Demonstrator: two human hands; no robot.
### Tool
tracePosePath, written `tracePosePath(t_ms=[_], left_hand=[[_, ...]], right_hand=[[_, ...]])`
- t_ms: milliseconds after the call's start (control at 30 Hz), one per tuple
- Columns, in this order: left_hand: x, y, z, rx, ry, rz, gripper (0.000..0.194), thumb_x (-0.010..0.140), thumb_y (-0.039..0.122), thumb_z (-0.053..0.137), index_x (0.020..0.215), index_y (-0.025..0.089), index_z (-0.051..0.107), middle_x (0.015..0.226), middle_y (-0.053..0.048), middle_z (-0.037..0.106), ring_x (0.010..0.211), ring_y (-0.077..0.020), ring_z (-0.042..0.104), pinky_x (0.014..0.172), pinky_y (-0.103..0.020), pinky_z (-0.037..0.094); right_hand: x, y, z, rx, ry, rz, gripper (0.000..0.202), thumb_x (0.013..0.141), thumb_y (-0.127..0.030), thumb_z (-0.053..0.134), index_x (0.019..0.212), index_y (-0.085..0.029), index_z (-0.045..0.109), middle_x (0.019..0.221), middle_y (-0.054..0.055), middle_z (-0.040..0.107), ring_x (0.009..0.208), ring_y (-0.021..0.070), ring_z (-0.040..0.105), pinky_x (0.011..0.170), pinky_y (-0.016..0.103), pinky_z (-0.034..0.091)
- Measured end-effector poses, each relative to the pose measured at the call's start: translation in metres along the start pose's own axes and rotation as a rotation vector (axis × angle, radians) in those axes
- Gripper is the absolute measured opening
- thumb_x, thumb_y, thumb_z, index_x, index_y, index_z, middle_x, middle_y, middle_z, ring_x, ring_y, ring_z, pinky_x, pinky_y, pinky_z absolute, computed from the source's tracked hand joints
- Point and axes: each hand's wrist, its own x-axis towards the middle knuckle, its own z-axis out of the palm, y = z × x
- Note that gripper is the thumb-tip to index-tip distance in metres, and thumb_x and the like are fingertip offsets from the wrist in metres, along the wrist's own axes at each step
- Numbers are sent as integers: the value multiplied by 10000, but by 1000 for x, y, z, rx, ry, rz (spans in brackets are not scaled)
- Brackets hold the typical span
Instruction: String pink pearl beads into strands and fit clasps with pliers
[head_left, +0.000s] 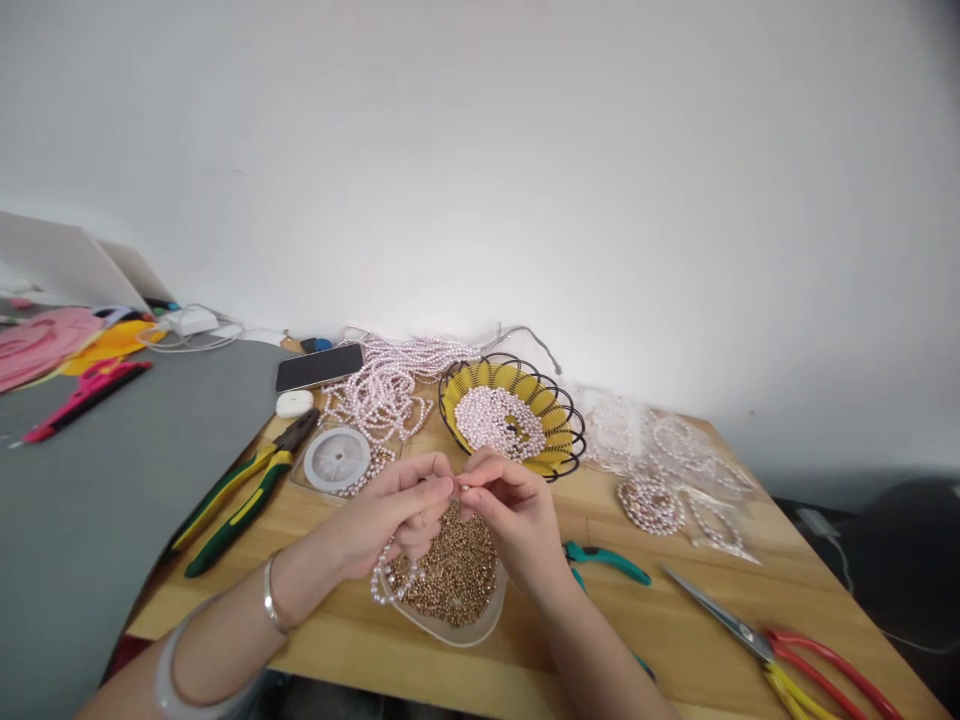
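Observation:
Above a cream bowl (480, 630) of small gold beads (454, 560), my two hands meet fingertip to fingertip. My left hand (401, 505) is closed in a pinch, and a strand of pale pink pearl beads (382, 592) hangs below its fingers over the bowl's left rim. With thumb and forefinger my right hand (517, 505) pinches a tiny bead (464, 488) right beside the left fingertips. Any thread between the hands is too fine to make out.
Behind stands a black wire basket (574, 455) with pink beads. Green-yellow pliers (251, 490), a white spool (337, 458), a phone (319, 368) and bead strands (382, 390) lie left. To the right are teal-handled pliers (611, 562), scissors (765, 645) and bagged beads (675, 445).

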Motion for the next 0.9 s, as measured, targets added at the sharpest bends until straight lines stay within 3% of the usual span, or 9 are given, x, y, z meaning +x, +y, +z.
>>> tracePosePath(t_ms=[200,367,667,900], left_hand=[[-1,-1,0,-57,16,53,297,889,455,706,915,210,540,480,143,277,390,-25,132,359,-115,168],[-1,-2,1,-99,8,103,301,885,456,716,890,207,547,518,127,326,406,-21,162,371,-111,191],[-1,-1,2,-175,-2,151,222,931,394,672,902,209,553,558,112,345,408,-20,137,359,-108,195],[-1,-3,3,-214,36,191,149,957,330,644,906,202,587,610,98,357,419,-13,151,360,-112,182]], right_hand=[[-3,6,6,185,4,58,58,770,-365,854,799,-329,820,656,-48,608,432,61,540,434,189,484],[-6,6,5,222,7,52,75,743,-342,876,775,-318,813,645,-58,593,414,52,533,419,176,487],[-7,3,8,95,79,32,58,757,-251,863,748,-261,806,670,-22,620,503,88,535,462,210,457],[-10,2,13,10,109,1,73,746,-275,870,737,-268,798,637,-26,618,569,121,515,556,259,450]])
